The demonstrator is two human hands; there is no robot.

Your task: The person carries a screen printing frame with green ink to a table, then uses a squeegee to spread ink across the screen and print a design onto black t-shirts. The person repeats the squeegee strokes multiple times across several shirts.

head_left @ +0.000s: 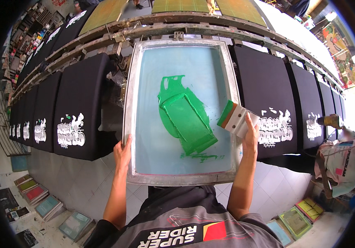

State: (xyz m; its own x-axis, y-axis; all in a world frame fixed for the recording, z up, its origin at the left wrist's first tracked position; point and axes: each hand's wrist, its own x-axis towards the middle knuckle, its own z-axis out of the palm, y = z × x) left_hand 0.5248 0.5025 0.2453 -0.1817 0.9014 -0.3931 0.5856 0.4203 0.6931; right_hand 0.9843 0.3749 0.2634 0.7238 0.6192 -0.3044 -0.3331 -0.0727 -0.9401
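A screen-printing frame (181,179) with a metal rim and pale blue mesh lies before me, near my body. Thick green ink (187,124) is spread over the middle of the mesh, with a tilted rectangular swipe mark in it. My left hand (123,153) grips the frame's left rim near its lower corner. In my right hand (250,134) is a squeegee (238,120) with a metal holder; its green-smeared blade points up and left, above the frame's right rim. The right forearm crosses the frame's lower right corner, and whether that hand touches the rim I cannot tell.
Black shirts with white prints lie on boards to the left (80,99) and right (264,91). A metal rail (202,29) runs behind the frame. Several other screens (76,223) lean at the lower left. A heat gun (331,121) and a bag (339,165) are at the right.
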